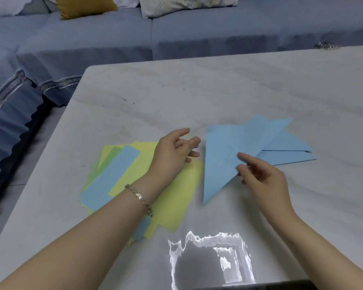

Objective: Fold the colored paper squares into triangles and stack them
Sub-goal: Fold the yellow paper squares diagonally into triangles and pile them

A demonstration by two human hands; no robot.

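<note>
A pile of flat paper squares [176, 197], yellow on top with blue and green sheets showing beneath, lies on the table at centre left. My left hand [174, 151] hovers over its far corner, fingers loosely curled and holding nothing. To the right, my right hand [260, 176] pinches the long edge of a folded blue triangle [222, 155], which looks blurred and partly lifted. Its far tip overlaps a stack of blue folded triangles [289, 149] lying on the table behind it.
The pale marble table [197, 97] has its left edge close to the paper pile. A blue sofa [92, 42] with cushions runs behind and to the left. A small metal object [326, 46] lies at the far right edge.
</note>
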